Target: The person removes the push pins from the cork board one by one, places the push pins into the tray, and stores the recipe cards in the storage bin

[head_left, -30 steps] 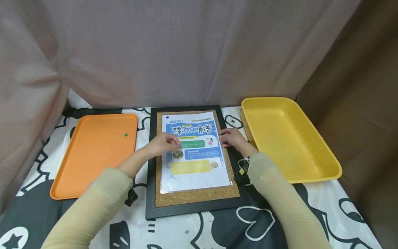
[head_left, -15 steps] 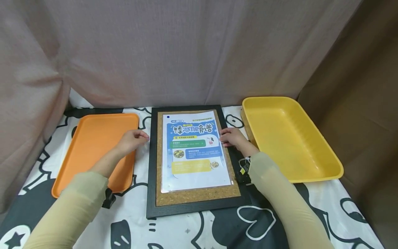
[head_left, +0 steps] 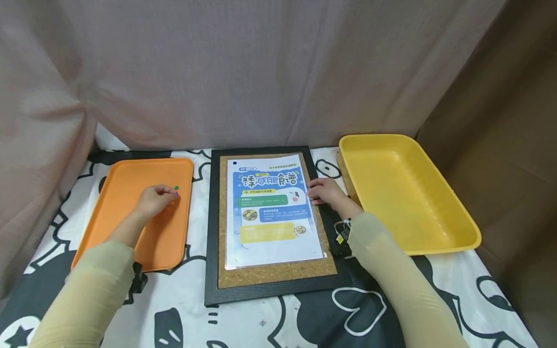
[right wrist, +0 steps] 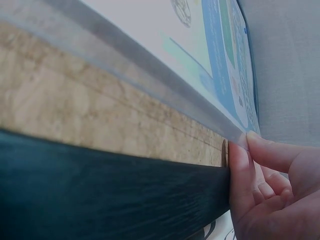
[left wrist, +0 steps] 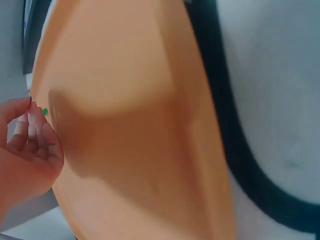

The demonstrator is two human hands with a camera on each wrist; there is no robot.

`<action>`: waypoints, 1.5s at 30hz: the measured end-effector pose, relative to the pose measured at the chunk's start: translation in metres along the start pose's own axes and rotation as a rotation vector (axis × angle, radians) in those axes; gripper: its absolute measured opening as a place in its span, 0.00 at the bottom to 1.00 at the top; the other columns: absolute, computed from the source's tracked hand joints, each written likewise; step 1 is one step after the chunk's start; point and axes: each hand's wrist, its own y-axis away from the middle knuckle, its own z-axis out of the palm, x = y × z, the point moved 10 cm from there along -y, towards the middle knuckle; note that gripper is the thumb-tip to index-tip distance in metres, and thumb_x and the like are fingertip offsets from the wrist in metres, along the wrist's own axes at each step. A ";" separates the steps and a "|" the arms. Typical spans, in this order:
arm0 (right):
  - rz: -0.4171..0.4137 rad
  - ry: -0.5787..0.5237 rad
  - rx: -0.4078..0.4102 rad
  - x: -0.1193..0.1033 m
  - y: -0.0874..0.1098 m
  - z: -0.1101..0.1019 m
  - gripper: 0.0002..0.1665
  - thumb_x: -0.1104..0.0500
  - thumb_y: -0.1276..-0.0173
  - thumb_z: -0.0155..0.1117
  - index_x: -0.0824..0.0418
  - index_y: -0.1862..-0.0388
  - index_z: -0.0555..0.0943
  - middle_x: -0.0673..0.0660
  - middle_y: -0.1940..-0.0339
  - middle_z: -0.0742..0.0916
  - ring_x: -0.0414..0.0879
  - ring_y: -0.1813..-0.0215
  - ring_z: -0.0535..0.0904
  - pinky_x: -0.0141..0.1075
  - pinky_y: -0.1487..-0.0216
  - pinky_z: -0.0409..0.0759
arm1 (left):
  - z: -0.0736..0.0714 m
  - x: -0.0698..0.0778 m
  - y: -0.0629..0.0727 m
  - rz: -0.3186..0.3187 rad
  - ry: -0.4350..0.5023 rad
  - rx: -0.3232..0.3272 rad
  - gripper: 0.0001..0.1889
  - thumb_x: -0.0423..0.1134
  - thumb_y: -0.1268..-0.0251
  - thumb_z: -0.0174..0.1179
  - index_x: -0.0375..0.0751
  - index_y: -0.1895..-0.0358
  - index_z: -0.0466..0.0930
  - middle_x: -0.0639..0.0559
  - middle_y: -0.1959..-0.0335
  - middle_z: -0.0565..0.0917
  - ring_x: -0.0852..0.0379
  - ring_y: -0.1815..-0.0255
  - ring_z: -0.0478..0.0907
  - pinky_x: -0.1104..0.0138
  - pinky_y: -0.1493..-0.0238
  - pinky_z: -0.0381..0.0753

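A curtain (head_left: 270, 72) is hanging behind the tabletop (head_left: 248, 333), which is showing black-and-white cartoon shapes. In the middle, the black-framed corkboard (head_left: 278, 274) is lying between the yellow tub (head_left: 404, 193), on the right, and the orange tray (head_left: 135, 176), on the left. The printed sheet (head_left: 274, 252) is resting on the corkboard, leaving a strip of cork showing along its lower edge. The right hand (head_left: 328, 192) is pinching the sheet's right edge, thumb above and fingers beneath. The left hand (head_left: 154, 200) is hovering over the tray, its thumb and forefinger clamping a violet pin (left wrist: 30, 99), mostly hidden. Just beside those fingertips, the green pin (head_left: 176, 187) is sitting on the tray; whether they are touching it, I cannot tell. The blue pin (head_left: 235, 163) is standing at the sheet's upper left corner.
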 end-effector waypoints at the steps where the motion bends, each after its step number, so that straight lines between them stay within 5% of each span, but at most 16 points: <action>1: 0.002 -0.005 -0.001 0.000 0.000 0.000 0.24 0.59 0.32 0.56 0.61 0.37 0.70 0.63 0.46 0.80 0.42 0.65 0.79 0.26 0.66 0.79 | -0.001 -0.004 -0.001 -0.020 -0.003 0.003 0.17 0.41 0.30 0.48 0.30 0.47 0.71 0.40 0.52 0.74 0.50 0.56 0.71 0.73 0.62 0.72; 7: 0.007 -0.012 0.000 0.001 -0.001 0.000 0.24 0.60 0.32 0.56 0.61 0.37 0.70 0.63 0.46 0.80 0.42 0.65 0.79 0.26 0.67 0.80 | -0.003 -0.016 -0.003 -0.088 -0.014 0.004 0.18 0.41 0.28 0.46 0.32 0.45 0.70 0.40 0.51 0.72 0.48 0.54 0.68 0.72 0.59 0.69; 18: 0.000 0.006 0.000 -0.002 0.000 -0.001 0.24 0.60 0.31 0.55 0.62 0.37 0.70 0.64 0.46 0.80 0.44 0.63 0.79 0.26 0.66 0.80 | -0.002 -0.013 -0.003 -0.073 -0.098 0.020 0.15 0.40 0.29 0.48 0.32 0.50 0.72 0.41 0.57 0.73 0.49 0.58 0.68 0.69 0.62 0.68; 34: 0.015 0.007 -0.019 -0.003 0.001 -0.001 0.25 0.60 0.31 0.55 0.61 0.35 0.68 0.63 0.46 0.80 0.42 0.64 0.80 0.26 0.65 0.80 | -0.002 -0.009 -0.002 -0.060 -0.099 -0.012 0.15 0.40 0.29 0.48 0.31 0.49 0.72 0.38 0.52 0.73 0.47 0.55 0.67 0.67 0.57 0.69; 39: 0.007 0.023 -0.014 -0.004 0.002 -0.002 0.25 0.59 0.31 0.55 0.61 0.36 0.69 0.63 0.45 0.80 0.44 0.62 0.80 0.26 0.65 0.79 | -0.011 0.005 -0.003 0.002 -0.056 0.002 0.18 0.44 0.29 0.46 0.31 0.49 0.71 0.37 0.51 0.75 0.47 0.54 0.69 0.67 0.57 0.69; 45: -0.002 0.004 -0.014 -0.003 0.001 0.001 0.25 0.60 0.31 0.55 0.62 0.36 0.69 0.63 0.46 0.79 0.41 0.65 0.79 0.25 0.67 0.79 | -0.022 0.043 -0.010 0.091 -0.043 0.083 0.21 0.50 0.31 0.48 0.32 0.51 0.70 0.40 0.54 0.73 0.48 0.56 0.68 0.65 0.60 0.67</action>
